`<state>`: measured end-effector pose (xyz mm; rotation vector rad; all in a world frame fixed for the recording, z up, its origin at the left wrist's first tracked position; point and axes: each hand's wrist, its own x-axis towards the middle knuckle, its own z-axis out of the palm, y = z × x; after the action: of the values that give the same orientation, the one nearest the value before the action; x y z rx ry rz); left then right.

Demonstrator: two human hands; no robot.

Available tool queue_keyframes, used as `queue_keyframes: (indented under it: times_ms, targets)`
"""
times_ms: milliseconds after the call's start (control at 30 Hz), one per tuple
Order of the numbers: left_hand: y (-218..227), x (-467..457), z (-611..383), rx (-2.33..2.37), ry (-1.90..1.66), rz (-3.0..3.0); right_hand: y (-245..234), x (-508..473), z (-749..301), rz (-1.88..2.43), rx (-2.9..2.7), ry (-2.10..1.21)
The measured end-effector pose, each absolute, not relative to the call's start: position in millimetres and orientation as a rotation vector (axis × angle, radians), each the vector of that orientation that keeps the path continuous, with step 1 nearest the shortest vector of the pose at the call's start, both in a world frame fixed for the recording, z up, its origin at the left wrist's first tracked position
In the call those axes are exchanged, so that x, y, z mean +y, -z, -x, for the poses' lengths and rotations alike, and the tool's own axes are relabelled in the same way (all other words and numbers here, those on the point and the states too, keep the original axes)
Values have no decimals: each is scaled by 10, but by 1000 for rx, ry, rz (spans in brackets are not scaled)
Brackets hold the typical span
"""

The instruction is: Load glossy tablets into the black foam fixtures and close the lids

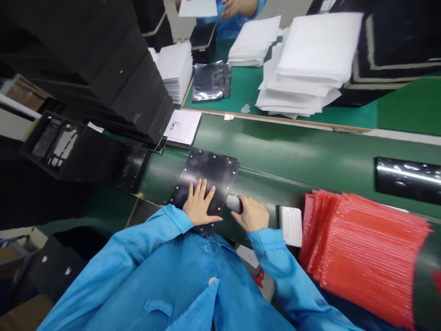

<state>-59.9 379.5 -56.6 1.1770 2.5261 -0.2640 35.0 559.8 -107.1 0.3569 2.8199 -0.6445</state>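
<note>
A flat black panel [203,168] with small shiny studs along its edges lies on the green surface in front of me. My left hand [200,204] rests flat on it, fingers spread. At the panel's right edge, my right hand [253,214] is wrapped round a scraper-like hand tool [234,203]. Its broad grey end points at the panel, and most of its dark handle is hidden in my palm. Whether the tool's tip goes under the panel or only meets its edge, I cannot tell.
Red bubble-wrap bags [372,248] and a white box [291,225] lie to the right. Black blocks [113,69] are stacked high at left. Beyond the belt [292,142] are white foam pouches [317,46] and a co-worker's hand [234,8]. A glossy black piece [406,177] lies far right.
</note>
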Motion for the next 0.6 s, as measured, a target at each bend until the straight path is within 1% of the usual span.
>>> queue_keyframes:
  times_ms: [100,167,233,300,367,467,533,600]
  targets:
    - [565,3835,571,2490,241,-1153,1032,5545,-298,-281,2829,667]
    - [544,3940,512,2486,219,-1084,1076,5555,-258,-276,2814,755]
    - [460,4085,445,2495,171,-924,1207,5605,-214,-291,2732,991]
    - [278,4199,421,2471,48,-736,1411,5675,-170,-295,2612,1253]
    - [12,4205,489,2406,-169,-610,1640,5722,-146,-443,2528,1429]
    - [-368,3959,797,2328,-633,-541,1893,5639,-185,-873,2471,1581]
    - [-461,3692,1075,2276,-952,-463,1945,5446,-243,-992,2411,1774]
    - [-370,3435,1319,2183,-1179,-318,1912,5170,-290,-922,2333,2028]
